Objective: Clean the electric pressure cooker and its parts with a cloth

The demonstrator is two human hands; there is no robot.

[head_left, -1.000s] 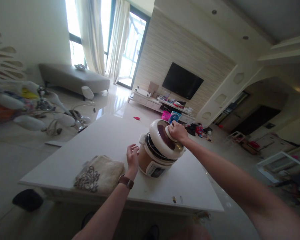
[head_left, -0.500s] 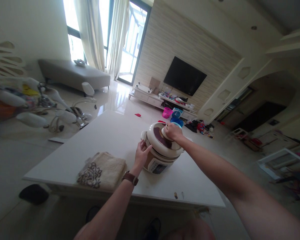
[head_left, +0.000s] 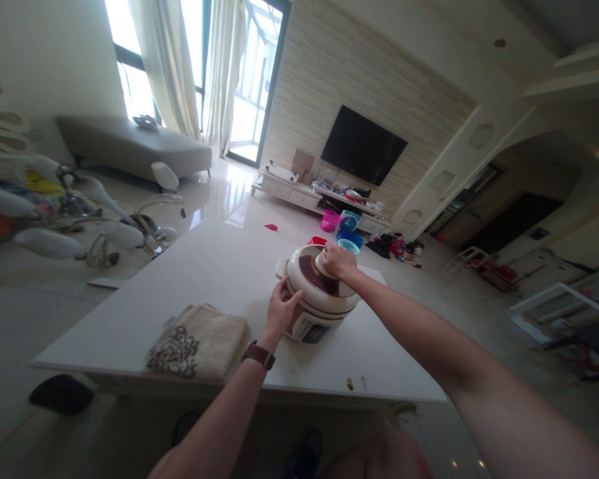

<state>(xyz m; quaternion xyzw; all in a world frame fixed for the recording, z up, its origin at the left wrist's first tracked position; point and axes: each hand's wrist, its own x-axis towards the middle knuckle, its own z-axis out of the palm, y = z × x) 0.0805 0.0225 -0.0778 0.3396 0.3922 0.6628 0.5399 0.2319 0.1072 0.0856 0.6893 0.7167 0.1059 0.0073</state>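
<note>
A cream and brown electric pressure cooker (head_left: pixel 309 326) stands upright on the white table, its control panel facing me. Its rounded lid (head_left: pixel 302 281) has a dark brown top and rests on the body. My right hand (head_left: pixel 338 261) is closed around the lid's knob, hiding most of it. Against the cooker's left side lies my left hand (head_left: pixel 281 307), thumb and fingers apart, touching the body just below the lid rim. A folded beige towel (head_left: pixel 219 339) with a dark scroll pattern lies to the left of my left hand.
Two small objects lie near the front edge of the white table (head_left: pixel 199 266). Beyond it are a pink basket (head_left: pixel 330 220), blue baskets and a red item on the floor. A lamp with white shades (head_left: pixel 122 234) stands at left; a television (head_left: pixel 363 144) hangs on the wall.
The lid has turned slightly under my right hand and sits more evenly on the cooker. My left hand keeps its place on the side. The whole view has shifted a little.
</note>
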